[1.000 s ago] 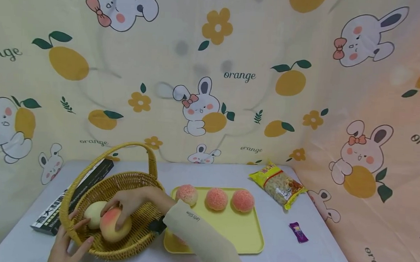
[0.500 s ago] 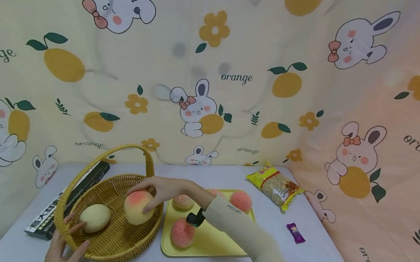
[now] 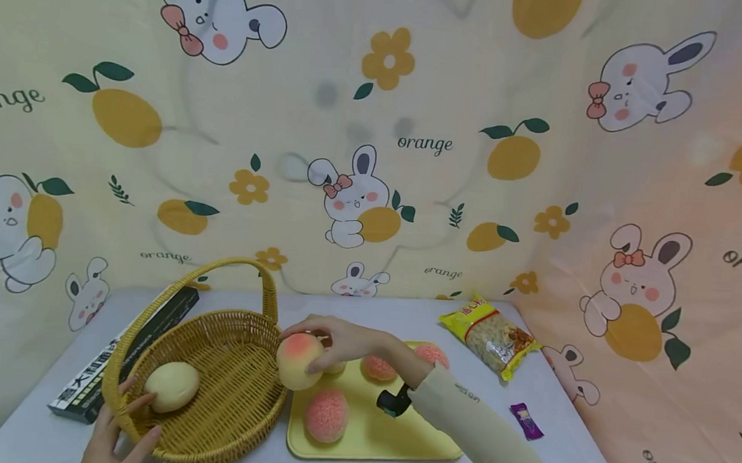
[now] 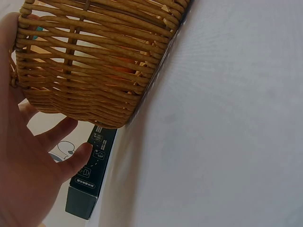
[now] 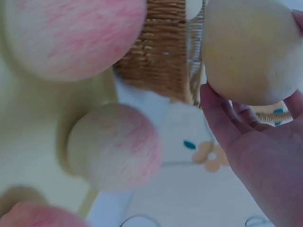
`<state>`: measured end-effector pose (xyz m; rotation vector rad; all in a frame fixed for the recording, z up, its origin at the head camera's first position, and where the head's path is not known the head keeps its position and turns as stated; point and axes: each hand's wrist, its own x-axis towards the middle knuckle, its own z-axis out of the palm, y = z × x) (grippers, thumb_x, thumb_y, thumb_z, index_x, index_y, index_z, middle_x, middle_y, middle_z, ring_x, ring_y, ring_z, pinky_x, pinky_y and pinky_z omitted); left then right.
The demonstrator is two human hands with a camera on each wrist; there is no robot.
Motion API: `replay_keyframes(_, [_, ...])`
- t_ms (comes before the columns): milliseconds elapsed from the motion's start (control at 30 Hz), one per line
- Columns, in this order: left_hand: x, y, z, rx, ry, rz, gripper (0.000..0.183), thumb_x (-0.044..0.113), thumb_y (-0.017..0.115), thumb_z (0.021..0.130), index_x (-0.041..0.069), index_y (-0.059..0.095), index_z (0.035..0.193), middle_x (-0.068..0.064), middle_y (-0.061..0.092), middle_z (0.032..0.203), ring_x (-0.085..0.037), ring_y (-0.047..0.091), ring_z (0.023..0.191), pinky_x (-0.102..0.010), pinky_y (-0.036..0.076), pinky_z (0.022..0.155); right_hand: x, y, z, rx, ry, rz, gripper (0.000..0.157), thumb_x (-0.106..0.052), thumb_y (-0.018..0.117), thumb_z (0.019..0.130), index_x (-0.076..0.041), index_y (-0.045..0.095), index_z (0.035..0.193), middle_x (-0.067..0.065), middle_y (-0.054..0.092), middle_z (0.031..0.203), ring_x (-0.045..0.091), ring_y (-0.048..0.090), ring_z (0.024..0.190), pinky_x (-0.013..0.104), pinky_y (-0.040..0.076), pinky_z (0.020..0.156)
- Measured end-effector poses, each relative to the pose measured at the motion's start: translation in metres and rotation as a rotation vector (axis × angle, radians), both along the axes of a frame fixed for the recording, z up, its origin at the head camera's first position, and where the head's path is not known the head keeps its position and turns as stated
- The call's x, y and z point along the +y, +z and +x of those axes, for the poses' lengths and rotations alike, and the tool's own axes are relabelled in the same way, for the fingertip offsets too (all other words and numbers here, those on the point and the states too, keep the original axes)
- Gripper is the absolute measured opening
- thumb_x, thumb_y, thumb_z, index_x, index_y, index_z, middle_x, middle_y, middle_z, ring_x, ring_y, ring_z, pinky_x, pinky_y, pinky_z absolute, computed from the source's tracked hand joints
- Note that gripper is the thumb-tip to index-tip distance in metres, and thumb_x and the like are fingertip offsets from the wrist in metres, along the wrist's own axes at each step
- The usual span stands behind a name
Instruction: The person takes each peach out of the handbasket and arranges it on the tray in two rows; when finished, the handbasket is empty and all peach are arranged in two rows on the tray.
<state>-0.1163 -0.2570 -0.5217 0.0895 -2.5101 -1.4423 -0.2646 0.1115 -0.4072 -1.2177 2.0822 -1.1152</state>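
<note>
My right hand [image 3: 353, 339] holds a yellow peach with a red blush [image 3: 298, 363] above the gap between the wicker basket [image 3: 237, 378] and the yellow tray [image 3: 398, 439]. In the right wrist view, the thumb and fingers curl round this peach [image 5: 253, 52]. My left hand [image 3: 111, 431] grips the basket's left side near the handle's base, with fingers over the rim. Inside the basket, near those fingers, lies a pale yellow peach [image 3: 172, 387]. Several pink peaches rest on the tray, one of them [image 3: 327, 416] at its front left; my right arm partly hides others.
Behind the basket lies a long black box [image 3: 165, 318]. A yellow snack bag [image 3: 491, 336] lies at the back right, with a small purple packet [image 3: 527, 421] in front of it. A printed cloth [image 3: 377, 120] hangs behind the table.
My right hand has lifted the blushed peach out of the basket and carried it right, over the basket's rim to the tray's left edge. My left hand stays at the basket.
</note>
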Motion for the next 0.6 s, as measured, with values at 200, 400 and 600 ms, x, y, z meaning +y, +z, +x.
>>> replay_keyframes(200, [0.000, 0.000, -0.001, -0.018, -0.009, -0.008, 0.056, 0.022, 0.066, 0.097, -0.014, 0.047, 0.136, -0.022, 0.009, 0.162, -0.037, -0.006, 0.149, -0.075, 0.008, 0.108, 0.039, -0.006, 0.013, -0.014, -0.083, -0.019, 0.065, -0.024, 0.076, 0.083, -0.018, 0.053, 0.144, -0.008, 0.052, 0.128, 0.011, 0.049, 0.119, 0.032, 0.041, 0.105])
replay_keyframes(400, [0.000, 0.001, -0.002, -0.027, -0.008, 0.006, 0.058, 0.022, 0.065, 0.098, -0.014, 0.044, 0.138, -0.022, 0.007, 0.162, -0.036, -0.009, 0.149, -0.074, 0.007, 0.109, 0.074, -0.012, 0.025, -0.047, -0.168, 0.032, 0.065, -0.027, 0.076, 0.084, -0.026, 0.054, 0.144, -0.007, 0.053, 0.130, 0.014, 0.048, 0.121, 0.034, 0.042, 0.102])
replay_keyframes(600, [0.001, -0.002, -0.001, 0.007, 0.008, 0.015, 0.054, 0.018, 0.065, 0.097, -0.016, 0.046, 0.135, -0.020, 0.007, 0.162, -0.031, -0.007, 0.150, -0.072, 0.006, 0.111, 0.098, -0.018, 0.031, -0.112, -0.186, -0.007, 0.066, -0.023, 0.076, 0.084, -0.014, 0.052, 0.144, 0.000, 0.053, 0.128, 0.018, 0.051, 0.120, 0.033, 0.043, 0.104])
